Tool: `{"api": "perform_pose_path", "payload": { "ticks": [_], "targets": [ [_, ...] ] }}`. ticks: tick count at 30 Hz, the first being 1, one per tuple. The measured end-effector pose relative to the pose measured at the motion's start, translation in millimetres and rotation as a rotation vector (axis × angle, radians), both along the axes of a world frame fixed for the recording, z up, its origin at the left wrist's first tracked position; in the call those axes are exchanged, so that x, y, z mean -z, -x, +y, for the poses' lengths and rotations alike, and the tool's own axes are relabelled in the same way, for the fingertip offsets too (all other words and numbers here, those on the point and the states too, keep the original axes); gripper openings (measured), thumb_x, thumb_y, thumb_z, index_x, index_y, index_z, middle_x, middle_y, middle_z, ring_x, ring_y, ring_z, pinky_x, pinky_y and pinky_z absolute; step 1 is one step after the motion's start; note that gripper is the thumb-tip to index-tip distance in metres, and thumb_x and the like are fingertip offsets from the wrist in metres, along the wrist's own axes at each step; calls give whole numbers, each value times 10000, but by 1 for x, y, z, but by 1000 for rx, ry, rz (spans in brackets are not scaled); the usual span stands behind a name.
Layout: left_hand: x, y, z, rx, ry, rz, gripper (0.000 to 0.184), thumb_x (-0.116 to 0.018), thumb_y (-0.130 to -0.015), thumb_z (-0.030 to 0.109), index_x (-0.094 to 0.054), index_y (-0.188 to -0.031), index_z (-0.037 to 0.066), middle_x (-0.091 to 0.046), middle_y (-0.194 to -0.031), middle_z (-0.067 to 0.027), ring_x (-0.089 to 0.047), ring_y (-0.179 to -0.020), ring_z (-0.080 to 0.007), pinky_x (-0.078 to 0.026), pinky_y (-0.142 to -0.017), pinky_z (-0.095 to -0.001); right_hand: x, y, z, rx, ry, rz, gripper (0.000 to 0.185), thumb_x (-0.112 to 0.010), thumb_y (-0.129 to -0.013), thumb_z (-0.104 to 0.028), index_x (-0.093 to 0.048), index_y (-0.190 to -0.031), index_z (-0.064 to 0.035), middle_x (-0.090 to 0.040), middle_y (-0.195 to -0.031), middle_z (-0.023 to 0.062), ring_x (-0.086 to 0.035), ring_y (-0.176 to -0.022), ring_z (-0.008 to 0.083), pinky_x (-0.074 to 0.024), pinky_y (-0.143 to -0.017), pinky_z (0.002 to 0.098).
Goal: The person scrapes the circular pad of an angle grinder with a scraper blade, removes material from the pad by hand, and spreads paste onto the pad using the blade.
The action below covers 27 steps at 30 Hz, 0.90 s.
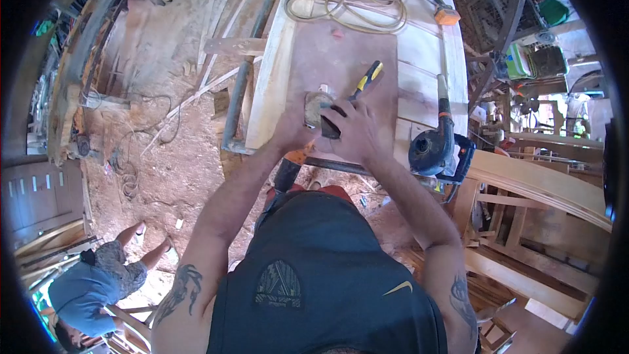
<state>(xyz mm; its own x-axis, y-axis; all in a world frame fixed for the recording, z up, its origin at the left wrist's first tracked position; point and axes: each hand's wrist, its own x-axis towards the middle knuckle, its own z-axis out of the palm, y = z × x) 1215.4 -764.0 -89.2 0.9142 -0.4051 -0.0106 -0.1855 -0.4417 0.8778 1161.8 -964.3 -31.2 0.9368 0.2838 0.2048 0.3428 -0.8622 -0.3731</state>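
My left hand (pixel 296 130) is closed around the head end of an orange and black power tool (pixel 288 169), whose body points down toward my waist. A round pale disc (pixel 316 109) shows at the tool's head, between my hands. Against the disc's right side, my right hand (pixel 350 132) has its fingers bent over a small dark piece (pixel 329 129). Just beyond that hand, a yellow and black handled tool (pixel 369 80) lies on the brown board surface.
A coiled cord (pixel 347 3) and an orange and black drill (pixel 438 5) lie on the far end of the pale wooden panel (pixel 429 56). At right sits a blower (pixel 432 149). Another person (pixel 88 288) is at lower left. Wooden frames (pixel 537 180) stand at right.
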Motion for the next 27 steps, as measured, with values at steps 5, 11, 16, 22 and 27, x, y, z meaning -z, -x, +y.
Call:
{"api": "perform_pose_path", "payload": {
  "ticks": [5,11,16,22,27],
  "targets": [
    [6,1,6,24,50,-177,889,-896,-775,274,-416,-1503,102,-694,-1287,-239,-692,-1152,-480,-580,-940,-551,-2,-9,2,2,-28,0,668,-857,-662,-491,-754,-1279,-257,-656,-1320,60,-586,-1192,420,-441,-1032,598],
    [5,-3,4,11,-50,41,968,-884,-789,250,-343,-1568,55,-677,-1334,-269,-667,-1248,-464,-554,-1038,-513,-4,-9,-1,-32,-16,54,684,-839,-680,-539,-749,-1299,-263,-656,-1350,58,-587,-1191,420,-451,-1027,597],
    [4,-4,2,35,-23,37,965,-895,-790,288,-352,-1560,79,-680,-1329,-266,-670,-1238,-467,-557,-1012,-519,-4,1,1,-20,29,-8,651,-845,-712,-525,-749,-1302,-267,-654,-1376,56,-587,-1195,415,-462,-1024,587],
    [-4,2,1,33,70,-91,869,-876,-784,223,-421,-1502,40,-675,-1314,-266,-684,-1183,-483,-574,-967,-532,-10,-12,3,-17,44,23,641,-851,-727,-522,-747,-1302,-260,-653,-1380,60,-583,-1191,425,-459,-1025,586],
    [3,2,0,2,55,-26,875,-874,-788,231,-420,-1511,37,-679,-1315,-265,-677,-1214,-470,-558,-1006,-521,-19,-3,4,-27,-2,3,633,-872,-714,-477,-749,-1292,-250,-656,-1363,67,-590,-1169,424,-469,-1031,574]
  ]
}}
